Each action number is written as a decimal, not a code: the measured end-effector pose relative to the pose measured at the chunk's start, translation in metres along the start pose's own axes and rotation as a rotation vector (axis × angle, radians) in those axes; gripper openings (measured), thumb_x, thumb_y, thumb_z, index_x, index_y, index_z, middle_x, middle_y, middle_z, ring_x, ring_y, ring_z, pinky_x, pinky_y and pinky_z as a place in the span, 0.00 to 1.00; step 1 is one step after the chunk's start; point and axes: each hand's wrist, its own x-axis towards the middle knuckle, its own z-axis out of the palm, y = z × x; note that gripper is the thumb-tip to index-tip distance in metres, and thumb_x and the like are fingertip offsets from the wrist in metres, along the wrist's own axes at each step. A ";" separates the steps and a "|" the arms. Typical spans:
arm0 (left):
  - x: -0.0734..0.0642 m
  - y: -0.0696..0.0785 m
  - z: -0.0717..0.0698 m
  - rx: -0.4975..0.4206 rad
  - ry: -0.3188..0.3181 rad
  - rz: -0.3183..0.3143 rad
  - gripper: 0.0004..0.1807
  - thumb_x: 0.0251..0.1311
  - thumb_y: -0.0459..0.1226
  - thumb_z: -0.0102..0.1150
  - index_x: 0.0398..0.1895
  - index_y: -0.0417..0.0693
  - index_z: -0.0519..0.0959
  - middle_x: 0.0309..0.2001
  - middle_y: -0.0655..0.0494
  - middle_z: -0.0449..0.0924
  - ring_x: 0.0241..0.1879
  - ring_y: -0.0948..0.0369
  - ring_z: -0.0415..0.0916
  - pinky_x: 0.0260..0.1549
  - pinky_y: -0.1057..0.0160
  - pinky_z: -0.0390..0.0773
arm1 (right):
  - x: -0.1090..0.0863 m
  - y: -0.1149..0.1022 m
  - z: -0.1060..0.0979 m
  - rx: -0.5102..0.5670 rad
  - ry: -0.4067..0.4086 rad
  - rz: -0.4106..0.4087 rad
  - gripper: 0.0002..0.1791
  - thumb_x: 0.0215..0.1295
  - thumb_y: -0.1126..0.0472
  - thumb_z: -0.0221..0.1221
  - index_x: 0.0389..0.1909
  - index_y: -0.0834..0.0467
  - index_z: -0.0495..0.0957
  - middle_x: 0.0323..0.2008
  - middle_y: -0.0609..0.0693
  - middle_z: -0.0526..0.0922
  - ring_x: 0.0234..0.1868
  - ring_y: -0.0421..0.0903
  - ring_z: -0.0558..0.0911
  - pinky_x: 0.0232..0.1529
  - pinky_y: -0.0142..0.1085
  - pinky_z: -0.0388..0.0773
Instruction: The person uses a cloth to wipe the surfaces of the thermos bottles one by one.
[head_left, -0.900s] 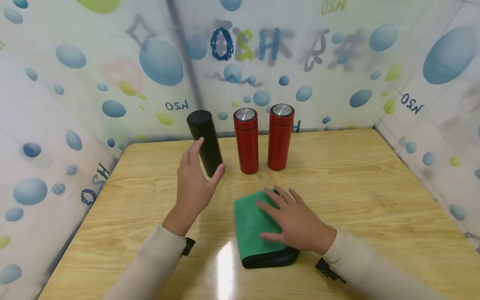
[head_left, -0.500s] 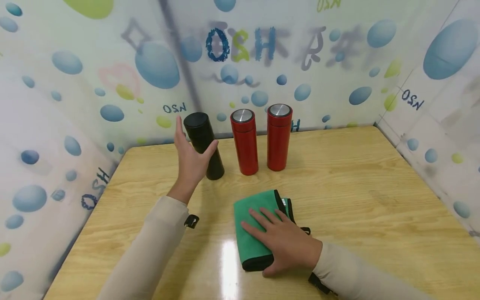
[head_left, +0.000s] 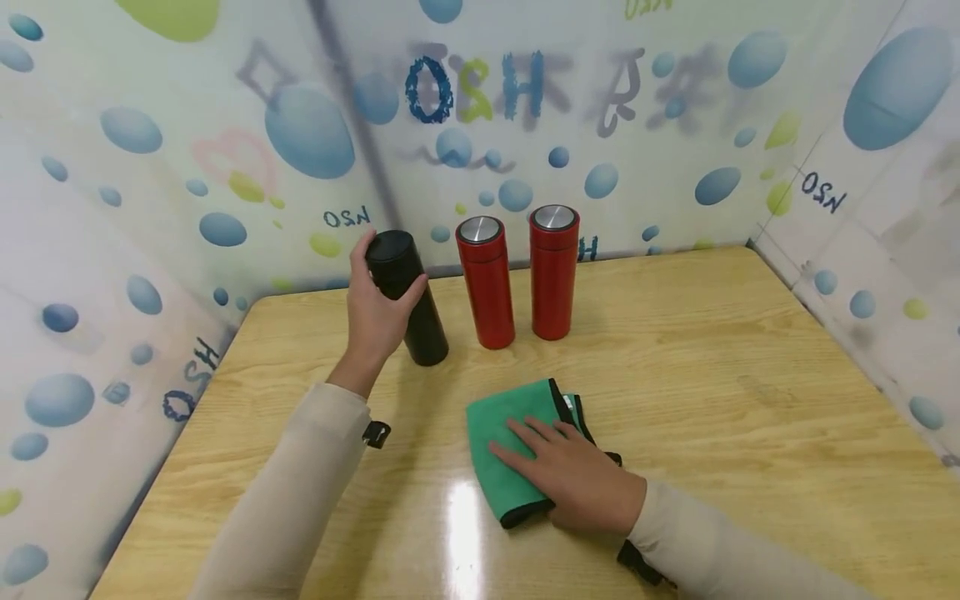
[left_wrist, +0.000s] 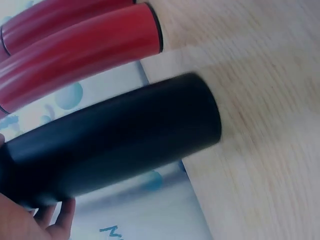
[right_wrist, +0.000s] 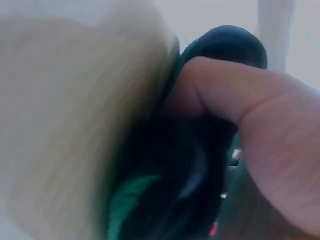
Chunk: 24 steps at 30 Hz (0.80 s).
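Note:
My left hand [head_left: 375, 312] grips a black thermos bottle [head_left: 426, 325] around its upper part, thumb on the right side and fingers on the left. In the left wrist view the bottle [left_wrist: 120, 137] stretches across the picture, with its base over the wooden surface. My right hand [head_left: 581, 471] is on a folded green cloth [head_left: 498, 429] with black edging, its fingers spread over the top. The right wrist view shows the thumb [right_wrist: 225, 87] tucked in at the cloth's dark edge [right_wrist: 170, 145], pinching it.
Two red thermos bottles with silver lids, a nearer one [head_left: 487, 292] and a right one [head_left: 552, 283], stand upright right of the black bottle. The wooden table [head_left: 697, 358] backs onto a wall [head_left: 645, 50] patterned with blue drops.
My left hand has moved up and closed around the black bottle. The right hand has come down on the cloth, and its thumb has gone under the near edge, which has shifted.

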 end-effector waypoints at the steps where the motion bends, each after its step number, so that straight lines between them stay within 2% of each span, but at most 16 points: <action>1: -0.003 0.001 -0.002 -0.001 -0.006 0.001 0.48 0.59 0.48 0.70 0.77 0.67 0.51 0.71 0.54 0.65 0.68 0.56 0.67 0.66 0.46 0.71 | 0.000 0.002 0.000 -0.012 0.018 -0.004 0.50 0.52 0.65 0.69 0.77 0.48 0.58 0.74 0.58 0.64 0.73 0.59 0.66 0.61 0.58 0.74; 4: -0.013 0.003 -0.004 0.011 -0.008 0.012 0.47 0.58 0.48 0.71 0.76 0.65 0.53 0.68 0.53 0.68 0.64 0.56 0.70 0.61 0.46 0.75 | 0.001 0.008 0.002 -0.026 0.074 -0.008 0.46 0.51 0.70 0.68 0.74 0.51 0.63 0.72 0.58 0.68 0.70 0.57 0.71 0.58 0.57 0.77; 6: -0.021 0.004 -0.005 0.047 0.015 0.033 0.46 0.57 0.49 0.71 0.75 0.65 0.54 0.66 0.52 0.70 0.61 0.56 0.72 0.57 0.47 0.77 | 0.002 0.012 0.003 -0.032 0.115 -0.015 0.44 0.51 0.71 0.67 0.72 0.52 0.67 0.69 0.58 0.71 0.68 0.57 0.73 0.55 0.57 0.78; 11: -0.042 0.011 -0.005 0.169 0.096 0.121 0.46 0.53 0.51 0.73 0.73 0.63 0.58 0.60 0.47 0.75 0.51 0.54 0.77 0.44 0.49 0.82 | 0.004 0.017 0.004 -0.035 0.147 -0.029 0.41 0.50 0.72 0.66 0.69 0.54 0.71 0.67 0.58 0.74 0.65 0.56 0.76 0.52 0.56 0.80; 16: -0.061 0.018 -0.004 0.196 0.133 0.209 0.46 0.51 0.49 0.75 0.72 0.59 0.60 0.58 0.46 0.77 0.45 0.53 0.79 0.35 0.51 0.82 | 0.006 0.017 0.002 -0.073 0.191 -0.028 0.36 0.48 0.74 0.64 0.63 0.57 0.77 0.60 0.55 0.81 0.59 0.52 0.82 0.49 0.49 0.82; 18: -0.070 0.021 -0.004 0.208 0.144 0.241 0.46 0.50 0.48 0.75 0.71 0.57 0.61 0.58 0.46 0.77 0.42 0.52 0.80 0.31 0.52 0.82 | 0.008 0.018 0.001 -0.061 0.219 0.001 0.32 0.46 0.74 0.63 0.58 0.58 0.80 0.53 0.53 0.86 0.51 0.49 0.85 0.45 0.45 0.84; 20: -0.077 0.024 -0.004 0.219 0.145 0.265 0.46 0.49 0.48 0.76 0.71 0.54 0.61 0.59 0.45 0.77 0.41 0.52 0.80 0.29 0.53 0.82 | 0.009 0.020 -0.003 -0.013 0.256 0.061 0.27 0.44 0.73 0.62 0.51 0.58 0.83 0.41 0.49 0.88 0.38 0.44 0.86 0.35 0.40 0.83; 24: -0.088 0.030 -0.005 0.225 0.135 0.285 0.47 0.49 0.48 0.75 0.70 0.52 0.62 0.60 0.45 0.77 0.41 0.52 0.81 0.27 0.55 0.82 | 0.009 0.026 -0.011 0.184 0.361 0.238 0.16 0.47 0.69 0.60 0.40 0.56 0.83 0.26 0.44 0.83 0.24 0.37 0.74 0.25 0.33 0.74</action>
